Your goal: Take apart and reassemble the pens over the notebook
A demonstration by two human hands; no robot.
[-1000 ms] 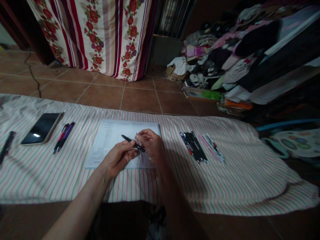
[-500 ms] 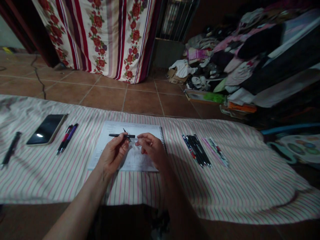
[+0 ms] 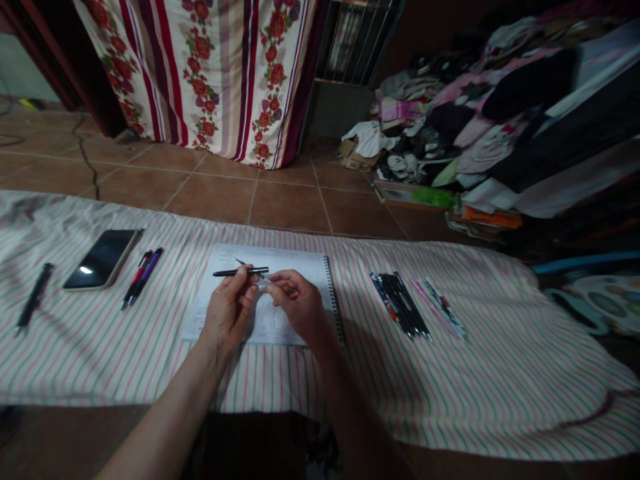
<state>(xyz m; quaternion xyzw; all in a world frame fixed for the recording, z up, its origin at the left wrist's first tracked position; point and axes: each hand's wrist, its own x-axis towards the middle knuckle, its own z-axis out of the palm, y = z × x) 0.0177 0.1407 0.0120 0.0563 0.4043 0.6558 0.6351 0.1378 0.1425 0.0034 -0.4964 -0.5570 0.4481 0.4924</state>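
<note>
My left hand (image 3: pixel 231 303) pinches a black pen barrel (image 3: pixel 226 273) between thumb and fingers, held level above an open spiral notebook (image 3: pixel 280 328). A thin pen refill (image 3: pixel 241 262), dark at its far end and pale nearer me, slants across behind the barrel. Its near end reaches the closed fingertips of my right hand (image 3: pixel 300 303), which grip it just right of the barrel. Fingers partly hide where the two parts cross. Writing and faint lines cover the notebook page beneath both hands.
To the right lie several black pens (image 3: pixel 403 303) and several patterned pens (image 3: pixel 440 308). On the left are a red pen (image 3: pixel 137 277), a purple pen (image 3: pixel 147 273), a phone (image 3: pixel 103 259) and a dark pen (image 3: pixel 34 300). A striped cloth (image 3: pixel 320 383) covers the surface.
My right hand has moved slightly left and its fingers have closed on the refill's near end. The refill has shifted and tilts flatter. The whole view has moved slightly.
</note>
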